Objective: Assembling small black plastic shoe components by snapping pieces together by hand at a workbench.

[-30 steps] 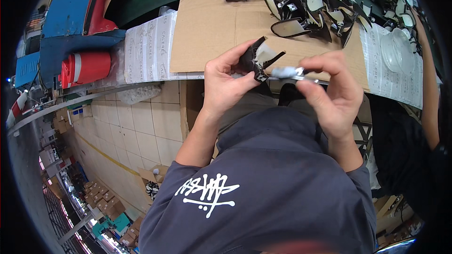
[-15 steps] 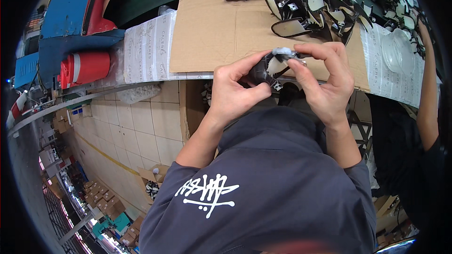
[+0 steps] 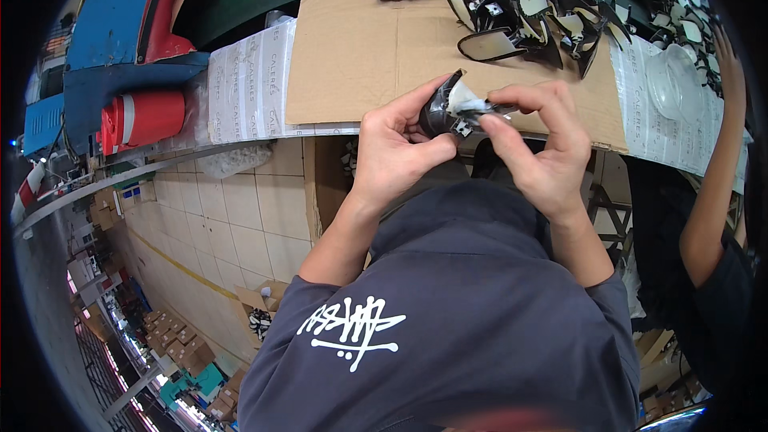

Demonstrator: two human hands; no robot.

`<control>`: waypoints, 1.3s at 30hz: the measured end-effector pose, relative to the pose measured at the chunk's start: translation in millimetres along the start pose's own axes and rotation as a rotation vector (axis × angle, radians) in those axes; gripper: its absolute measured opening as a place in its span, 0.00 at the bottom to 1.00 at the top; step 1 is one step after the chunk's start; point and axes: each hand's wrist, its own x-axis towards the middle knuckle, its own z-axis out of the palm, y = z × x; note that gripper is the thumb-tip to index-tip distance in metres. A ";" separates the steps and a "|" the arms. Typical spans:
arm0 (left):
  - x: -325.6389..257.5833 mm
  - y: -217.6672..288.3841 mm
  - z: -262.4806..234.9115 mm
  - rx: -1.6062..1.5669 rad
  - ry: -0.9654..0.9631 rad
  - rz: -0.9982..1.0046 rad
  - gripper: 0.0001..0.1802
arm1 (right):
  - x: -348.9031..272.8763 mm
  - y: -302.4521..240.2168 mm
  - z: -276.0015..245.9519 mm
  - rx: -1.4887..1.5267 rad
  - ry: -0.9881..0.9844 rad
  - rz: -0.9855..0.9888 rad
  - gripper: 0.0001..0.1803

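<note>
My left hand is closed round a black shoe upper with a cream lining, held over the table's near edge. A small silvery buckle-like piece shows at its lower end. My right hand pinches a slim dark tool with a whitish, fluffy-looking tip; its exact kind is unclear. That tip lies against the lining at the upper's open side. The fingers of my left hand behind the upper are partly hidden.
A cardboard sheet covers the tabletop. Many similar black uppers lie heaped at the far right, beside a clear plastic bowl. A co-worker's arm reaches in at the right. A red bundle lies at the left.
The upper has turned in my left hand, so more of its lining shows. My right hand has moved the pale tip down and slightly left. The co-worker's arm has shifted.
</note>
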 end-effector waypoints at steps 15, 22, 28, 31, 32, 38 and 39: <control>-2.8 3.1 -23.5 -0.135 0.011 -0.065 0.35 | 12.1 16.1 -16.9 -0.130 0.169 0.047 0.11; -44.4 36.9 -109.1 0.452 -0.103 -0.213 0.36 | 12.9 34.5 -28.1 -0.076 0.200 0.102 0.11; -46.5 52.1 -132.3 1.012 -0.014 0.017 0.34 | 10.3 47.1 -30.6 0.073 0.187 0.226 0.11; -0.5 43.8 -114.1 0.828 0.089 0.085 0.31 | 6.9 41.6 -29.4 0.124 0.170 0.269 0.11; 18.0 41.0 -106.3 0.697 0.145 0.141 0.30 | 7.7 41.5 -28.2 0.135 0.162 0.261 0.11; 154.4 -3.7 -89.6 0.669 0.263 0.394 0.26 | -0.1 20.5 -33.2 0.105 0.156 0.241 0.11; 162.6 -3.6 -85.4 0.634 0.213 0.299 0.26 | -2.3 21.2 -34.6 0.090 0.150 0.235 0.11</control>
